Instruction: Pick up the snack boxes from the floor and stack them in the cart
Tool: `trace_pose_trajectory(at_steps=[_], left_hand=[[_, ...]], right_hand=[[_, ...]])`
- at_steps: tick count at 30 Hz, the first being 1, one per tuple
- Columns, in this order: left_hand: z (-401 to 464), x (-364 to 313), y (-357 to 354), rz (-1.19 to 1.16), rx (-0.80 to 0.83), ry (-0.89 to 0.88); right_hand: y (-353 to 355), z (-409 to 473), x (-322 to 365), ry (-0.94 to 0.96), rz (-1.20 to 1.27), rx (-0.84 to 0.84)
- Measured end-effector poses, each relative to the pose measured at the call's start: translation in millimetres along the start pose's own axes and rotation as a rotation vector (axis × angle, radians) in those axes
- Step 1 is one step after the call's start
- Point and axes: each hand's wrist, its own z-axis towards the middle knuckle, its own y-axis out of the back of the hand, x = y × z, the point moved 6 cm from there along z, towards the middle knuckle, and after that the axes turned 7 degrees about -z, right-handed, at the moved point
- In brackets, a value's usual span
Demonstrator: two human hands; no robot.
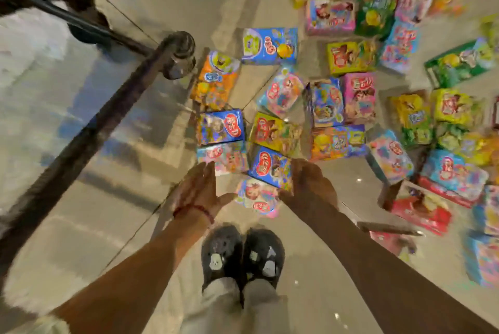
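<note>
Many colourful snack boxes lie scattered on the tiled floor ahead and to the right. A blue box (270, 165) and a pink box (256, 197) lie just in front of my feet, between my hands. My left hand (199, 188) is held flat with fingers extended, palm facing the boxes, a little left of them and apart. My right hand (310, 182) is open against the blue box's right edge; motion blur hides whether it touches. The cart (81, 131) shows at the left as a dark rail over a shiny platform.
A round metal corner fitting (181, 55) of the cart sits close to an orange box (216, 80). Red boxes (421, 209) lie at the right beside my right forearm. My dark slippers (243, 255) stand on bare tile below the hands.
</note>
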Motion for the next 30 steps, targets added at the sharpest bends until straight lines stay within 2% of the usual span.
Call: trace_pose_trajectory(at_steps=[4, 7, 10, 14, 19, 22, 24, 28, 30], left_hand=[[57, 26, -33, 0.036, -0.023, 0.042], [94, 44, -42, 0.066, -0.205, 0.008], [115, 58, -45, 0.037, -0.209, 0.054], [124, 52, -41, 0.031, -0.3, 0.023], [125, 61, -46, -0.026, -0.326, 0.049], [118, 60, -44, -0.121, -0.345, 0.067], [116, 60, -41, -0.068, -0.349, 0.059], [106, 67, -44, -0.023, -0.238, 0.083], [91, 69, -43, -0.064, -0.216, 0.119]], right_hand=[[-62, 52, -8, 0.004, -0.069, -0.037], [-100, 86, -15, -0.033, -0.088, -0.093], [-120, 108, -20, -0.073, -0.126, -0.17], [-130, 120, -21, -0.108, -0.147, -0.302], [-135, 120, -22, -0.06, -0.193, -0.408], [-134, 117, -22, -0.073, -0.215, -0.408], [-132, 116, -21, -0.067, -0.223, -0.405], [-133, 106, -20, 0.03, -0.187, -0.393], [-124, 91, -18, 0.05, -0.156, -0.443]])
